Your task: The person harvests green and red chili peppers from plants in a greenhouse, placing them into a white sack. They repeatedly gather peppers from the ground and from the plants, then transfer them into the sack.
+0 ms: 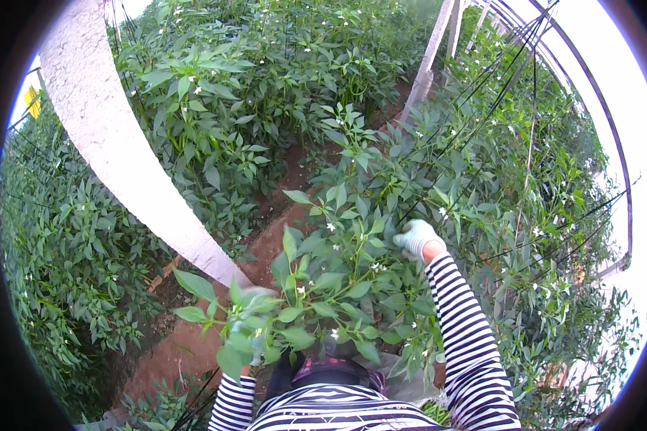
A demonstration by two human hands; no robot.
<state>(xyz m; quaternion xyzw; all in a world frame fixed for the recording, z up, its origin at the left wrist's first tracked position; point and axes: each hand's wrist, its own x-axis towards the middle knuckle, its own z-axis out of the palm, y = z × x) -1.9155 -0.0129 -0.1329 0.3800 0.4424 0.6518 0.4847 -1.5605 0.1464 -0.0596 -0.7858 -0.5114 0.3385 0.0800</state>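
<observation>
A leafy pepper plant (329, 280) with small white flowers spreads before me. Beyond its right side is my right hand (418, 238), in a pale knitted glove with the fingers curled. Leaves surround that hand, and whether anything lies inside its fingers is hidden. My left hand (257, 345), also gloved, is low on the plant's left side. Leaves cover most of it, so its fingers and anything in them cannot be made out. Both arms wear black-and-white striped sleeves.
A thick whitish post (135, 161) slants down on the left. Bare soil (183, 350) runs between dense pepper rows. Dark cords (496, 97) stretch across the right side. Low by my body are a pale sack (393, 377) and green peppers (436, 412).
</observation>
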